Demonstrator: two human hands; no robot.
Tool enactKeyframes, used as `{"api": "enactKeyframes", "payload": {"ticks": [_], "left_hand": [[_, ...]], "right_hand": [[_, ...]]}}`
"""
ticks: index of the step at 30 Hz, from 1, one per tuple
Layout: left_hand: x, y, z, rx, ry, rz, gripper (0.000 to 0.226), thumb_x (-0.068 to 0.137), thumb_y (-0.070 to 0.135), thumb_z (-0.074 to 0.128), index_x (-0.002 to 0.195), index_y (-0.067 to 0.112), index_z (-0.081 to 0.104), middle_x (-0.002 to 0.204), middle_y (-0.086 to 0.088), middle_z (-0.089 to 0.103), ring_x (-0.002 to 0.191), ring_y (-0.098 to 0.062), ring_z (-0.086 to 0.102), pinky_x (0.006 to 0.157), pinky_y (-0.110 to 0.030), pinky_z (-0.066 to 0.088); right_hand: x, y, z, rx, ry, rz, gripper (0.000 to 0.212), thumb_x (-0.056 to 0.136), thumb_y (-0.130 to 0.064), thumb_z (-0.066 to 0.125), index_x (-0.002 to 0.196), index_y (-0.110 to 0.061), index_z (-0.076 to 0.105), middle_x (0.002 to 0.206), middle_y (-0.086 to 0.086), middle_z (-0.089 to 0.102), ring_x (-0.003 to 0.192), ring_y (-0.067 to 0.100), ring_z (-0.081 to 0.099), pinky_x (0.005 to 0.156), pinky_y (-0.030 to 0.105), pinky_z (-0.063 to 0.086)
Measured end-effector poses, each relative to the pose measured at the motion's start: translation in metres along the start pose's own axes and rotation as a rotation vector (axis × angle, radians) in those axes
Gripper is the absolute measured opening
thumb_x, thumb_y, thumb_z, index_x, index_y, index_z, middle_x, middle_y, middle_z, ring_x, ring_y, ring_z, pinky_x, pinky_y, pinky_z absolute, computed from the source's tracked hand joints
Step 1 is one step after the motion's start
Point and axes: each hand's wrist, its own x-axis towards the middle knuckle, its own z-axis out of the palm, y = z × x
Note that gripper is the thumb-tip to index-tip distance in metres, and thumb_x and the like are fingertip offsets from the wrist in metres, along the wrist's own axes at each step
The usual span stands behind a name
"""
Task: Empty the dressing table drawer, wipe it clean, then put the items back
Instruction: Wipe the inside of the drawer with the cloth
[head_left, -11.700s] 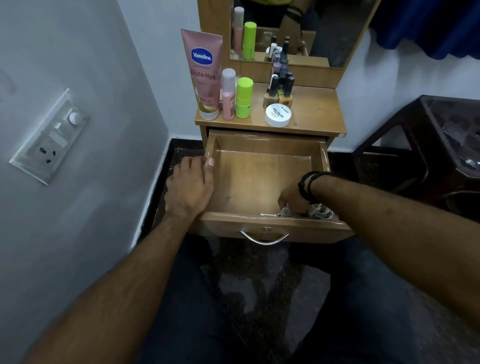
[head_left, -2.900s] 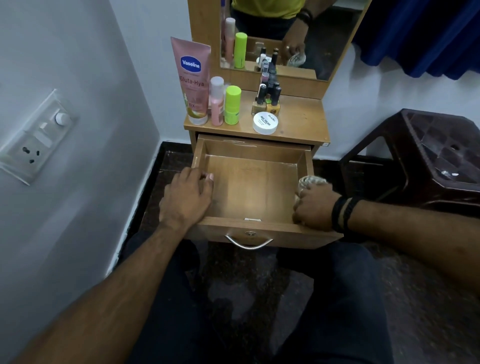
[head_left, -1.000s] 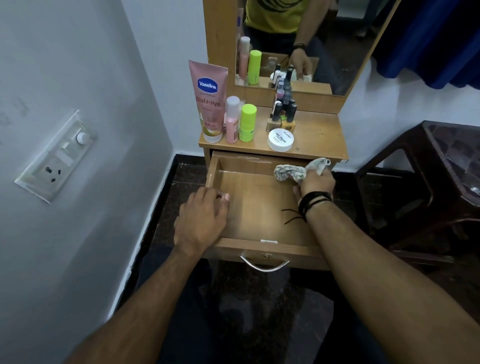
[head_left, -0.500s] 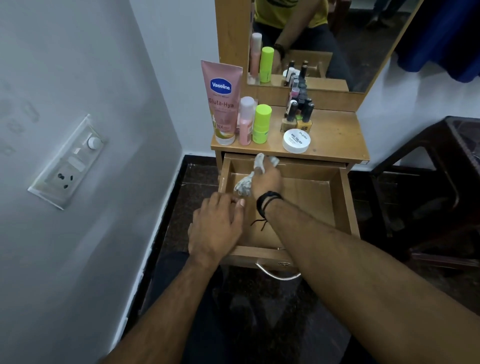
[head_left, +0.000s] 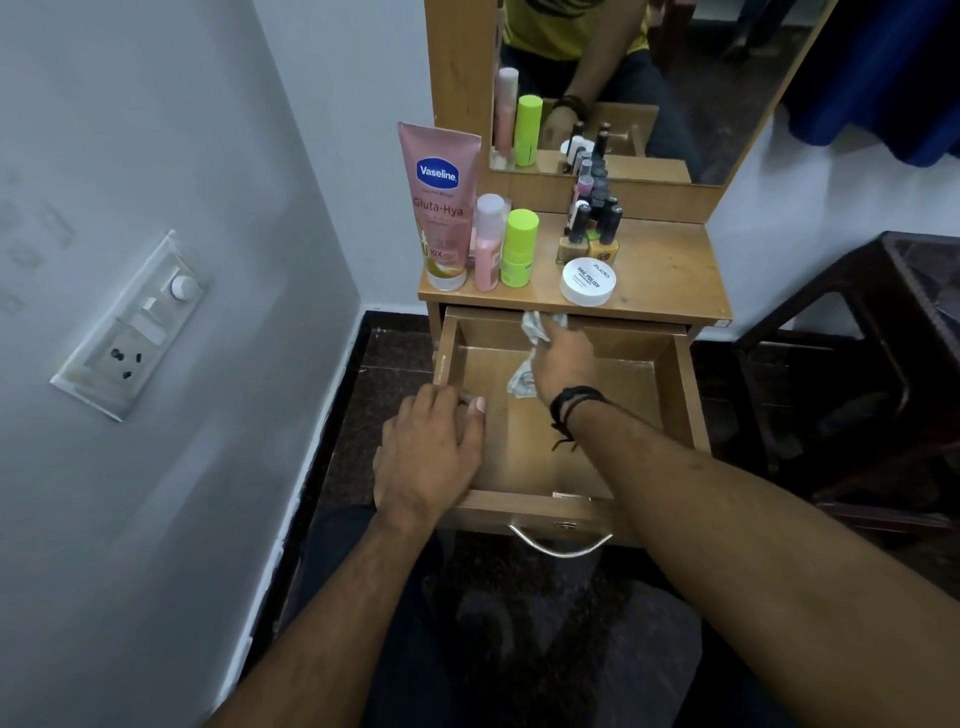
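The wooden drawer (head_left: 691, 395) of the dressing table stands pulled out, with nothing loose lying on its floor. My right hand (head_left: 563, 361) grips a crumpled pale cloth (head_left: 524, 376) against the floor near the back wall, left of the middle. My left hand (head_left: 431, 454) rests on the drawer's left wall, fingers over the rim. On the tabletop (head_left: 670, 270) stand a pink Vaseline tube (head_left: 439, 205), a pink bottle (head_left: 488, 241), a green bottle (head_left: 519, 248), several nail polish bottles (head_left: 595, 223) and a white round jar (head_left: 588, 281).
A mirror (head_left: 623, 78) rises behind the tabletop. A grey wall with a switch plate (head_left: 132, 325) stands close on the left. A dark plastic stool (head_left: 883, 374) sits to the right. My knees fill the dark floor under the drawer's metal handle (head_left: 560, 545).
My right hand with the cloth swept from the drawer's back right to its back left and now sits slightly right of that. My left hand has kept its place on the left wall.
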Motion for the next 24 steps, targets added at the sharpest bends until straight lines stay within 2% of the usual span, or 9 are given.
{"api": "enactKeyframes", "payload": {"ticks": [4, 8, 11, 14, 16, 18, 19, 22, 24], "left_hand": [[0.000, -0.001, 0.000, 0.008, -0.008, 0.003, 0.037, 0.104, 0.049, 0.036, 0.113, 0.023, 0.061, 0.116, 0.003, 0.058, 0.103, -0.016, 0.052, 0.092, -0.043, 0.044], [0.001, -0.001, 0.000, 0.008, -0.021, 0.002, 0.039, 0.104, 0.050, 0.036, 0.115, 0.023, 0.061, 0.118, 0.002, 0.058, 0.105, -0.017, 0.052, 0.094, -0.044, 0.044], [-0.001, -0.001, 0.002, 0.005, -0.026, -0.002, 0.039, 0.104, 0.051, 0.035, 0.116, 0.024, 0.061, 0.119, 0.003, 0.057, 0.107, -0.016, 0.052, 0.095, -0.043, 0.042], [-0.001, -0.001, 0.002, 0.003, -0.018, -0.001, 0.038, 0.104, 0.050, 0.036, 0.116, 0.024, 0.061, 0.119, 0.003, 0.058, 0.108, -0.016, 0.052, 0.095, -0.042, 0.042], [0.001, -0.002, 0.002, 0.004, -0.018, -0.002, 0.038, 0.103, 0.050, 0.036, 0.115, 0.024, 0.061, 0.119, 0.003, 0.058, 0.108, -0.016, 0.052, 0.095, -0.044, 0.043], [0.001, -0.003, 0.002, 0.003, -0.016, 0.003, 0.038, 0.103, 0.050, 0.037, 0.114, 0.024, 0.061, 0.117, 0.003, 0.058, 0.107, -0.016, 0.052, 0.094, -0.045, 0.045], [0.001, -0.004, 0.002, 0.008, -0.016, 0.006, 0.038, 0.103, 0.051, 0.036, 0.114, 0.024, 0.061, 0.116, 0.004, 0.058, 0.106, -0.016, 0.052, 0.094, -0.046, 0.045], [0.002, -0.003, 0.002, 0.025, -0.012, 0.004, 0.039, 0.103, 0.051, 0.036, 0.114, 0.025, 0.062, 0.116, 0.004, 0.058, 0.105, -0.016, 0.052, 0.092, -0.045, 0.046], [0.001, -0.003, 0.002, 0.024, -0.012, 0.003, 0.039, 0.103, 0.052, 0.035, 0.115, 0.025, 0.062, 0.116, 0.004, 0.058, 0.105, -0.015, 0.052, 0.092, -0.044, 0.046]], "right_hand": [[0.001, 0.050, -0.033, 0.131, 0.161, 0.221, 0.037, 0.099, -0.010, 0.046, 0.134, -0.015, 0.053, 0.124, 0.014, 0.057, 0.112, 0.031, 0.060, 0.095, 0.040, 0.050], [-0.003, 0.068, -0.047, 0.289, 0.359, 0.349, 0.035, 0.096, -0.007, 0.051, 0.131, -0.009, 0.047, 0.125, 0.014, 0.059, 0.113, 0.029, 0.059, 0.083, 0.023, 0.038], [-0.005, 0.055, -0.038, 0.322, 0.326, 0.387, 0.031, 0.098, -0.009, 0.051, 0.128, -0.007, 0.045, 0.128, 0.013, 0.057, 0.117, 0.029, 0.057, 0.085, 0.026, 0.039], [-0.001, 0.028, -0.012, 0.311, 0.197, 0.303, 0.030, 0.098, -0.006, 0.048, 0.127, -0.012, 0.047, 0.124, 0.012, 0.060, 0.114, 0.030, 0.060, 0.087, 0.031, 0.045], [-0.001, 0.007, 0.007, 0.293, 0.111, 0.230, 0.028, 0.098, -0.005, 0.045, 0.123, -0.017, 0.049, 0.116, 0.012, 0.064, 0.102, 0.029, 0.065, 0.086, 0.036, 0.054], [-0.005, -0.014, 0.024, 0.240, 0.012, 0.089, 0.029, 0.099, -0.004, 0.041, 0.119, -0.021, 0.053, 0.107, 0.009, 0.066, 0.088, 0.023, 0.066, 0.074, 0.034, 0.057], [-0.008, -0.026, 0.031, 0.217, -0.038, 0.004, 0.033, 0.098, -0.002, 0.040, 0.121, -0.021, 0.054, 0.108, 0.009, 0.064, 0.086, 0.023, 0.064, 0.071, 0.030, 0.053], [-0.012, -0.049, 0.043, 0.197, -0.135, -0.186, 0.042, 0.094, 0.001, 0.044, 0.129, -0.017, 0.057, 0.120, 0.017, 0.061, 0.103, 0.033, 0.060, 0.083, 0.032, 0.049], [-0.009, -0.047, 0.043, 0.206, -0.122, -0.190, 0.043, 0.094, 0.000, 0.045, 0.131, -0.019, 0.056, 0.123, 0.019, 0.060, 0.109, 0.036, 0.058, 0.091, 0.036, 0.049]]}}
